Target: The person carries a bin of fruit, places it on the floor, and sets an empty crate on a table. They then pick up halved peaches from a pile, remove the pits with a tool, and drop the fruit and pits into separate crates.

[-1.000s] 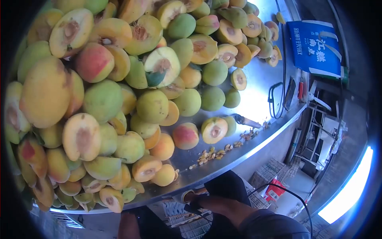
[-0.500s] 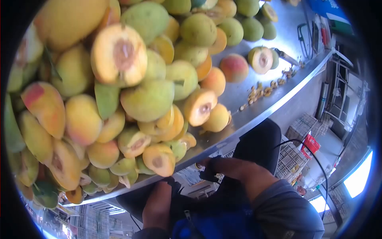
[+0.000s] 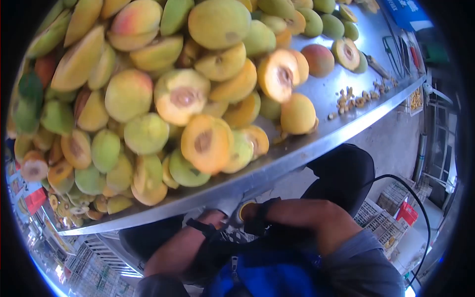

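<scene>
Below the front edge of the metal table, my left hand and my right hand are close together near my lap. Both seem to wear pale gloves, with a yellow cuff on the right one and dark bands round both wrists. Their fingers are too small and blurred to make out, and so is anything between them. Above them on the table lies a large pile of green, yellow and reddish fruit, many cut in half. The nearest halves show brown centres and lie close to the edge.
A metal rim bounds the table. Small brown pits, a knife-like tool and a blue item lie to the right. Crates, a red packet and a black cable are at lower right.
The view has shifted, so the pile and table edge appear differently placed. My left hand has come up beside my right hand, and both now show pale gloves near the table edge.
</scene>
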`<state>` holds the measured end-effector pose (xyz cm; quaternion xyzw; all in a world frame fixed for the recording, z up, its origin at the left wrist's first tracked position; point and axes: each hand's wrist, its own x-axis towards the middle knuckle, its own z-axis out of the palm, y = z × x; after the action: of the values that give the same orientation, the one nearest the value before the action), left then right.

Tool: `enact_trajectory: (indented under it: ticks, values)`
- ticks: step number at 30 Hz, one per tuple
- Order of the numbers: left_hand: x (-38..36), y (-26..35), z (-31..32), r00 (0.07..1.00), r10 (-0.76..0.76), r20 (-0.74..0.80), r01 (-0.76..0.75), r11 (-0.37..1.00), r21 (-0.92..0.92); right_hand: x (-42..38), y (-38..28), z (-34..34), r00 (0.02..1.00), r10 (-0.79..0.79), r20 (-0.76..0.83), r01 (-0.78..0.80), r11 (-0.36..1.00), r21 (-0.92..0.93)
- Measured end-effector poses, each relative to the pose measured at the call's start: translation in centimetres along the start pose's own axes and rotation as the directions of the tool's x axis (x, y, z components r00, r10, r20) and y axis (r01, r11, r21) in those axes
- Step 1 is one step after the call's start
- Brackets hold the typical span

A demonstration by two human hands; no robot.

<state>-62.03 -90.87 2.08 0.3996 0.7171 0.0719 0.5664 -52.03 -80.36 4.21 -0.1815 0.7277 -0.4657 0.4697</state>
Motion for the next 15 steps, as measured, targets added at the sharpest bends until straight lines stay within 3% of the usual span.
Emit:
enact_trajectory:
  ticks: [3,4,6,8,10,12,14,15]
  values:
    - [2.4,3.6,-4.8,0.989,0.146,0.003,-0.145,0.98,0.134,0.0,-1.1,-1.5,0.998,-0.038,-0.045,0.03,0.987,-0.158]
    - [3.6,2.7,-3.8,0.956,0.283,-0.072,-0.254,0.928,0.271,-0.1,-2.0,-1.7,0.997,-0.048,-0.053,0.035,0.973,-0.226]
    - [3.9,2.8,-3.8,0.834,0.519,-0.188,-0.509,0.854,0.102,-0.4,-4.3,-2.3,0.992,-0.098,-0.085,0.066,0.944,-0.322]
    - [1.4,7.1,-5.2,0.944,0.33,-0.02,-0.315,0.915,0.251,-1.5,-7.9,-2.3,0.987,-0.12,-0.11,0.059,0.893,-0.446]
    - [3.2,6.5,-4.7,0.871,0.489,-0.056,-0.451,0.838,0.308,-3.7,-10.4,-2.5,0.976,-0.113,-0.187,-0.007,0.842,-0.539]
    - [1.3,7.5,-5.8,0.935,0.343,-0.092,-0.294,0.892,0.344,-5.1,-9.5,-1.3,0.919,-0.095,-0.382,-0.106,0.875,-0.472]
    - [0.3,5.8,-5.2,0.905,0.328,-0.27,-0.228,0.911,0.342,-5.3,-5.2,0.3,0.775,-0.008,-0.632,-0.15,0.969,-0.196]
    - [-0.9,6.1,-6.1,0.926,0.284,-0.248,-0.209,0.934,0.29,-5.6,-5.3,0.3,0.726,-0.034,-0.687,-0.204,0.943,-0.263]
